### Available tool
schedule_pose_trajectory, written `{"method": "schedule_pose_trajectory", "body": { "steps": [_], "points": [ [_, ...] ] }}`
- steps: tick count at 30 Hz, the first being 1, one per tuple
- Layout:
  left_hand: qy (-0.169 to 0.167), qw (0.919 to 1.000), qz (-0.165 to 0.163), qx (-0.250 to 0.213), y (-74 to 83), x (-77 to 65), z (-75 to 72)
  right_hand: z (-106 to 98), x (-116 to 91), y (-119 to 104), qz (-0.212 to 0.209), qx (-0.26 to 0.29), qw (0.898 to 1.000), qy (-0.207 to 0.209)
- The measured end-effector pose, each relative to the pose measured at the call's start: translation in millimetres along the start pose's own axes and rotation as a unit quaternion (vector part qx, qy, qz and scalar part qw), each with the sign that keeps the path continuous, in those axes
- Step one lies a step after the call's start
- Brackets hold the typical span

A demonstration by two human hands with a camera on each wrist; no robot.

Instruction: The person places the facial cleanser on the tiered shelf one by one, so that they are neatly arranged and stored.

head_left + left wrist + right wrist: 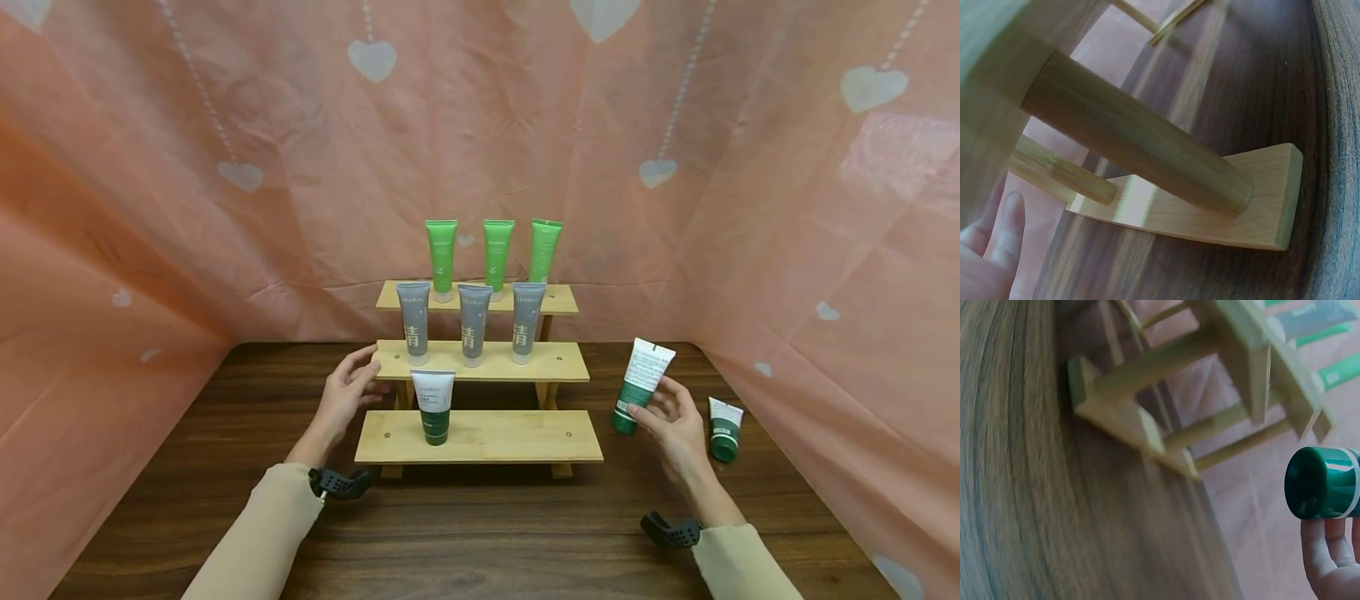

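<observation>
In the head view, my right hand (677, 425) holds a white and green squeeze tube (643, 385) upright to the right of the wooden rack, thumb on its front. The tube's green cap (1322, 482) shows in the right wrist view, fingers beneath it. My left hand (348, 392) is at the left end of the middle shelf (491, 362), its fingers loosely extended at the board's edge. Another white and green tube (433, 408) stands on the bottom shelf (517, 437), left of centre. A third such tube (725, 429) is on the table beyond my right hand.
Three grey tubes (473, 325) stand along the middle shelf. Behind them, three green tubes (497, 254) line the top shelf (562, 298). Round posts (1141, 134) and a base foot (1266, 194) carry the rack on the dark wooden table (480, 533). Pink cloth (315, 217) surrounds the table.
</observation>
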State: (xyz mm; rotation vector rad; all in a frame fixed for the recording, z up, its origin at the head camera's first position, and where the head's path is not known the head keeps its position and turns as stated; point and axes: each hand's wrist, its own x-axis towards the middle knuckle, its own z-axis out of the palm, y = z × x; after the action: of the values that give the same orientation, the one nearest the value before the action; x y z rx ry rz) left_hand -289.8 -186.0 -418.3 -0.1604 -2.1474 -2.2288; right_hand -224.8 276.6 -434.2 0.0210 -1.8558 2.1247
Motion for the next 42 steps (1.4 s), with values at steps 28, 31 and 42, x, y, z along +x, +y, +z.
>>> {"method": "schedule_pose_trajectory", "body": {
  "steps": [28,31,42],
  "points": [
    [0.002,1.0000,-0.004,0.002,0.3,0.1,0.6,85.6,-30.9,-14.6,-0.106,-0.058,0.982,-0.146],
    [0.000,1.0000,-0.006,0.001,0.0,-0.3,0.5,93.7,-32.6,-13.2,-0.107,-0.058,0.981,-0.151],
    [-0.001,1.0000,0.002,-0.003,0.8,-0.9,0.6,118.4,-35.4,-6.4,-0.119,-0.077,0.975,-0.174]
  ]
}}
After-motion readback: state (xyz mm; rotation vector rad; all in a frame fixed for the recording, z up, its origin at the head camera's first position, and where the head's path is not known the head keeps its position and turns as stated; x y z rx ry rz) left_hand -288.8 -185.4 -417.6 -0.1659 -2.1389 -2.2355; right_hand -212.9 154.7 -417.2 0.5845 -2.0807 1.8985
